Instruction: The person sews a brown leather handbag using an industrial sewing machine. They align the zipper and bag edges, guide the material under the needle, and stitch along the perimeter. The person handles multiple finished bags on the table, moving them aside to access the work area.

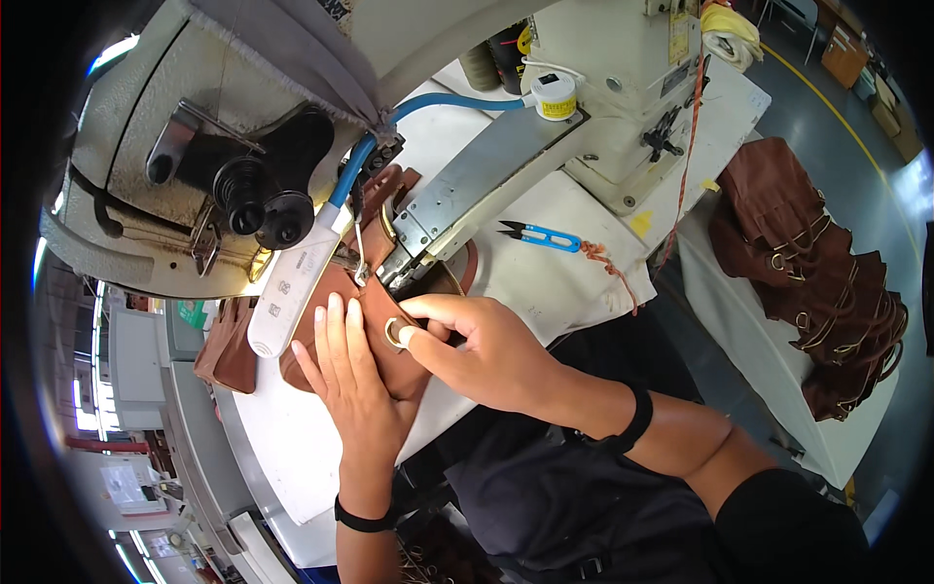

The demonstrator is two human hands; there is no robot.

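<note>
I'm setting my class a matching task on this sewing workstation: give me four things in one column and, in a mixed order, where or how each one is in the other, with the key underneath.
Things
1. Left hand
2. Right hand
3. Blue thread snips
4. Pile of brown leather pieces

Places and states
A. Heaped at the far right of the picture
B. Closed on the leather's edge near a gold-coloured ring
C. Lying on the white work surface
D. Spread flat on the brown leather workpiece

Right pairs: 1-D, 2-B, 3-C, 4-A
</note>
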